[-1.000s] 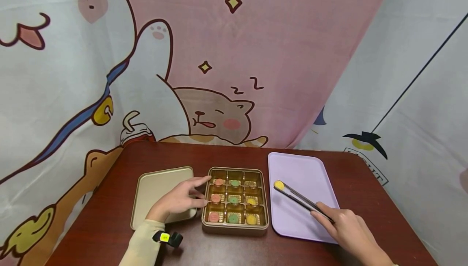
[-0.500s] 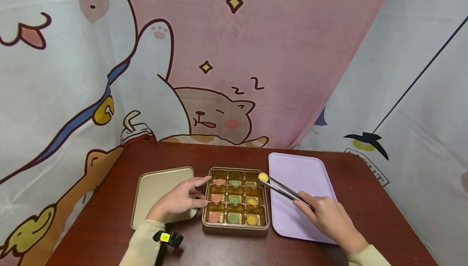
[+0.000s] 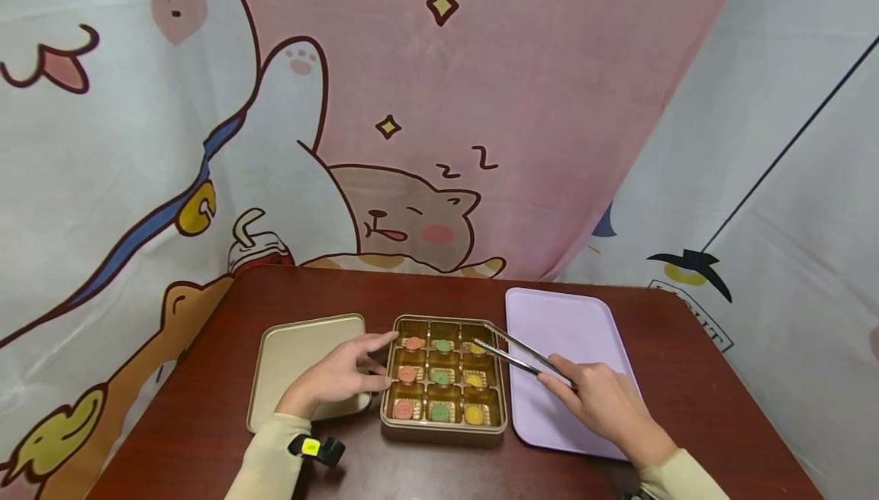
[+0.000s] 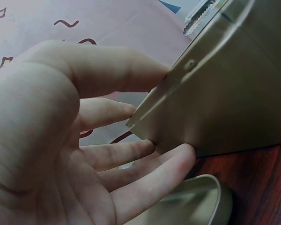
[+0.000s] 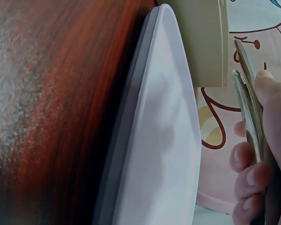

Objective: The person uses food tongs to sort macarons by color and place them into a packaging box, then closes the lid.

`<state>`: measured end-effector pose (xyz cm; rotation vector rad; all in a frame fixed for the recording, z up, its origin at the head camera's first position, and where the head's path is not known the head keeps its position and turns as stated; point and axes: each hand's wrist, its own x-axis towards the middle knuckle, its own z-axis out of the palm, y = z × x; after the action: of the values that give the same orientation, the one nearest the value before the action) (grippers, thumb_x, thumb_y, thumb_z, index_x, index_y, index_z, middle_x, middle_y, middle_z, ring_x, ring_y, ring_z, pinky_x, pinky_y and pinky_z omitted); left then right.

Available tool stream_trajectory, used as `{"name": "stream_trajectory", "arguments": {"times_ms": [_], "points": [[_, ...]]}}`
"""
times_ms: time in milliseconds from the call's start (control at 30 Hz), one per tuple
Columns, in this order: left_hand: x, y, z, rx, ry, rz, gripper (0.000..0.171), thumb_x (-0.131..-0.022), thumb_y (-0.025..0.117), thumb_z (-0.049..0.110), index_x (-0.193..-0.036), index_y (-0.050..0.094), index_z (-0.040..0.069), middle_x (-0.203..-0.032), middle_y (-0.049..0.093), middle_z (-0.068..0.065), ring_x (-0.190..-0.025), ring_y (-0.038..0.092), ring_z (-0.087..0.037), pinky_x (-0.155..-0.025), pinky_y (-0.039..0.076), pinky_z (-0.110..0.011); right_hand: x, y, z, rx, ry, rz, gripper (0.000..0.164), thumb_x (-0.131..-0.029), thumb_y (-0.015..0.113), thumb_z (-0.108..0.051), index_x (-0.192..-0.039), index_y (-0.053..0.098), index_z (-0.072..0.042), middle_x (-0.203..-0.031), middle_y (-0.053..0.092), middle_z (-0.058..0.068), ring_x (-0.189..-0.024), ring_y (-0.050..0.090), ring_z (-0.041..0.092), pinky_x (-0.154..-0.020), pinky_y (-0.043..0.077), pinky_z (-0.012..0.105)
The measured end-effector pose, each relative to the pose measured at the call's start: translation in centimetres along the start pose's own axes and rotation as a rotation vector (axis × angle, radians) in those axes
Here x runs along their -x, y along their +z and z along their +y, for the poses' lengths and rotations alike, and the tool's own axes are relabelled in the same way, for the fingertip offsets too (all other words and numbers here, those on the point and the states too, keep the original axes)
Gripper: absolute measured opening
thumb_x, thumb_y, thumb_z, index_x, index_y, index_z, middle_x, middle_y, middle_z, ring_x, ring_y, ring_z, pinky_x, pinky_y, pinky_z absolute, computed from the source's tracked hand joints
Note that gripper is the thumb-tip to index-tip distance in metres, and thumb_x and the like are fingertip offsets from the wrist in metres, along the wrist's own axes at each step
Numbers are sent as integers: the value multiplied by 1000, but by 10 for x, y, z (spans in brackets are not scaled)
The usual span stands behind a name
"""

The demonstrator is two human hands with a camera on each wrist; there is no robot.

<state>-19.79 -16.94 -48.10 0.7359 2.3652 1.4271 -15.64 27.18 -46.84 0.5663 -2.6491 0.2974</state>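
A square gold tin (image 3: 445, 431) with a grid of compartments stands mid-table. Small round pieces lie one per compartment: pink (image 3: 404, 410) in the left column, green (image 3: 440, 411) in the middle, yellow (image 3: 474, 414) on the right. My right hand (image 3: 607, 402) holds metal tongs (image 3: 525, 359), their tips parted over the back right compartment, where a yellow piece (image 3: 475, 349) lies. The right wrist view shows thumb and fingers around the tongs (image 5: 248, 103). With fingers spread, my left hand (image 3: 336, 372) touches the tin's left side; in the left wrist view, fingertips meet its wall (image 4: 215, 108).
To the left lies the tin's flat gold lid (image 3: 295, 347), partly under my left hand. A lilac tray (image 3: 563, 320) sits right of the tin, beneath my right forearm. Behind the dark wooden table (image 3: 467, 290) hangs a cartoon-printed cloth (image 3: 549, 103).
My right hand moved left from over the tray to the tin. The yellow piece between the tongs' tips now lies in the back right compartment, the tongs parted. The left hand stayed put.
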Motion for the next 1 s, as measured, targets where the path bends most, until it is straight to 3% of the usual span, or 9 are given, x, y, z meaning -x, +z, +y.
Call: {"name": "stream_trajectory", "arguments": {"times_ms": [367, 700, 1000], "points": [[0, 1, 1, 18, -10, -6, 83, -94, 78, 11, -164, 33, 3, -164, 33, -29, -107, 72, -27, -90, 59, -27, 3, -2, -2, -24, 26, 2, 25, -93, 80, -40, -110, 76, -23, -74, 73, 2, -58, 65, 20, -46, 46, 39], [0, 2, 1, 16, -10, -6, 83, -94, 78, 11, -164, 33, 3, -164, 33, -30, -106, 72, -28, -89, 59, -26, 11, -8, 3, -33, 71, -10, 30, -94, 80, -38, -114, 74, -16, -85, 76, 4, -67, 69, 21, -50, 51, 43], [0, -1, 2, -41, 13, -3, 81, -96, 78, 16, -163, 34, 1, -163, 35, -30, -112, 72, -32, -86, 61, -29, 22, -15, 19, -18, 174, -50, 30, -97, 77, -36, -114, 68, -13, -77, 67, -1, -60, 53, 14, -46, 42, 39]]}}
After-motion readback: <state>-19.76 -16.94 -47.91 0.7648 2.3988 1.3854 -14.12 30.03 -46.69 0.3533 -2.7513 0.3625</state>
